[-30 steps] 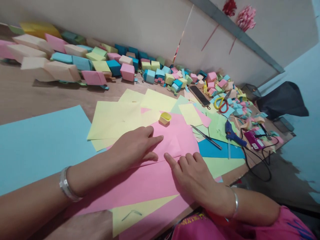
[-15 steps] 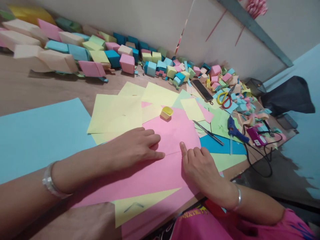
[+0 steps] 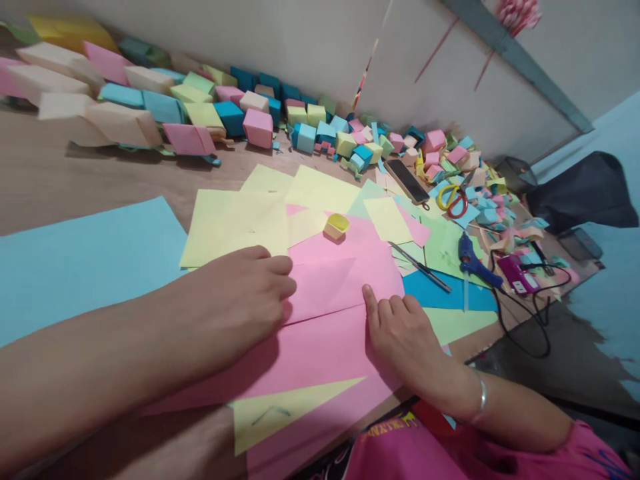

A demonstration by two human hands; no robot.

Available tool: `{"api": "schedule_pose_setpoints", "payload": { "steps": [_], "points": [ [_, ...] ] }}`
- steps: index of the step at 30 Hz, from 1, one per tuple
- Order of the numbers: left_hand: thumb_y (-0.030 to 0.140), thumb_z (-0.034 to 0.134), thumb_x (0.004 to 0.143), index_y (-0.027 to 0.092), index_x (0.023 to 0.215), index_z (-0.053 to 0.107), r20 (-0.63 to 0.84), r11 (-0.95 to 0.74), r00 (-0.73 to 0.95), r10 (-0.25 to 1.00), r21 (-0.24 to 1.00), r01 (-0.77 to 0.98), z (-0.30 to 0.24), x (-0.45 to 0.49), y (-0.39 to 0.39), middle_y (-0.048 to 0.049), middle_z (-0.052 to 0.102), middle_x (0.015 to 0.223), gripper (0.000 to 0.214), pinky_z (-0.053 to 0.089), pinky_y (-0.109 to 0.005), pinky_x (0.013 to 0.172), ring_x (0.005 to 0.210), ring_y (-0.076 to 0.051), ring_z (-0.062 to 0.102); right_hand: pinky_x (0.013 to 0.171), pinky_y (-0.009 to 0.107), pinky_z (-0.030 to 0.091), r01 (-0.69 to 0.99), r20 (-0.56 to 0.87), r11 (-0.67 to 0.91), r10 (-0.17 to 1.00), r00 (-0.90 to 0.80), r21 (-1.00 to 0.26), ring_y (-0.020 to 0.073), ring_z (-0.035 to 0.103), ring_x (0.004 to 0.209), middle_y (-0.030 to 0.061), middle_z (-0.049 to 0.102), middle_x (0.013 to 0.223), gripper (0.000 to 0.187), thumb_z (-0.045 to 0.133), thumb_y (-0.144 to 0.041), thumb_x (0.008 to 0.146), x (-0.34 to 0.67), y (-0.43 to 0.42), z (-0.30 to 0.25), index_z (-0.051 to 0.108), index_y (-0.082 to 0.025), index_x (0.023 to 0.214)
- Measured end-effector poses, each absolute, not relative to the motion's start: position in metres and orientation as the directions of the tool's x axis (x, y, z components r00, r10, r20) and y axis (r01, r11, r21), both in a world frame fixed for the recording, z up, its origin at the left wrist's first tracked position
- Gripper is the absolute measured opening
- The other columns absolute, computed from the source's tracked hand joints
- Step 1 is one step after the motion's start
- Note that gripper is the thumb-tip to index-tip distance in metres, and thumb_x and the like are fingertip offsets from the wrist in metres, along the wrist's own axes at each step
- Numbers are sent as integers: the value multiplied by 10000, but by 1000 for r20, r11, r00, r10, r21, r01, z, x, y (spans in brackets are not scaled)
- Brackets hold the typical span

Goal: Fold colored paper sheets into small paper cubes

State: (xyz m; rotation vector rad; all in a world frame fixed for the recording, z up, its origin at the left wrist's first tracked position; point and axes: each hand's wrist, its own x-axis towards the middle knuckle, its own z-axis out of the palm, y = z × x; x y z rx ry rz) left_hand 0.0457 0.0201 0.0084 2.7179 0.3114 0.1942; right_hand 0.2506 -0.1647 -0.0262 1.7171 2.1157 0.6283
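Note:
A large pink paper sheet (image 3: 320,347) lies folded on the wooden table (image 3: 60,180), its folded flap (image 3: 340,283) lying toward the far side. My left hand (image 3: 240,300) rests on the fold's left end, fingers curled and pressing down. My right hand (image 3: 405,337) lies on the sheet's right part, its index finger stretched out along the crease and the other fingers bent. Neither hand lifts the paper. A yellow triangle of paper (image 3: 280,413) lies on the pink sheet near me.
Yellow sheets (image 3: 235,220), a light blue sheet (image 3: 85,260) and a small yellow box (image 3: 336,227) surround the pink one. Right: a thin dark tool (image 3: 420,267), blue glue gun (image 3: 473,263), phone (image 3: 409,181), scissors (image 3: 450,199), cables. Several folded paper boxes (image 3: 258,127) line the wall.
My left hand has slid left along the crease and its fingers have curled in. The right index finger moved right along the fold, then stayed. The flap now lies flatter.

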Motion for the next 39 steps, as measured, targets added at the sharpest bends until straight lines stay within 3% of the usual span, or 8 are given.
{"api": "schedule_pose_setpoints", "payload": {
  "steps": [2,8,12,16,22,26,31,39],
  "points": [
    [100,558,781,230,616,619,76,-937,989,130,334,98,12,53,21,-33,548,665,219,338,-344,657,711,-199,487,567,368,254,818,16,168,977,-212,550,191,455,584,42,535,625,522,455,25,835,250,-164,-26,451,39,1356],
    [342,707,737,156,1141,602,52,-899,917,395,226,374,-9,62,25,-99,613,918,457,329,-336,667,801,-248,523,565,372,269,824,38,165,975,-221,542,195,467,580,47,533,636,502,445,17,827,248,-163,-28,472,48,1327],
    [335,741,671,190,1101,610,6,-855,891,454,283,434,-19,60,29,-64,613,844,471,303,-320,643,770,-241,511,568,374,299,840,27,160,979,-203,519,203,480,600,51,544,649,535,454,16,820,251,-165,-31,437,39,1354],
    [246,661,701,217,821,663,-81,-770,877,473,446,457,-14,62,31,-30,597,758,124,325,-306,631,743,-217,533,587,358,346,900,-29,217,974,-223,377,194,502,644,47,572,702,506,478,25,808,263,-158,-11,491,-45,1309],
    [201,548,794,195,683,625,21,-725,856,516,543,424,-4,64,32,-39,624,784,135,382,-317,691,792,-207,555,861,404,426,946,136,310,937,-320,94,288,475,1113,184,531,1254,534,649,-313,856,269,-108,31,470,-121,1321],
    [259,505,852,190,853,649,167,-682,748,643,570,459,-5,64,36,-45,657,818,160,404,-329,724,816,-213,577,720,344,410,901,-131,435,892,-432,-14,239,533,905,118,618,1036,500,753,-399,754,253,-79,30,572,-135,1139],
    [351,506,870,194,854,660,224,-526,591,775,747,406,-5,63,45,-22,678,807,221,420,-277,636,702,-163,586,601,291,316,883,-292,450,834,-469,-133,144,498,678,46,623,796,68,636,-218,833,243,-57,30,617,-153,827],
    [359,538,853,186,796,679,297,-432,378,877,831,349,-6,59,57,-20,686,735,230,447,-256,641,684,-156,605,608,281,333,835,-292,445,793,-535,-323,171,522,740,66,637,865,341,739,-301,739,234,-57,27,591,-136,999]
  ]
}}
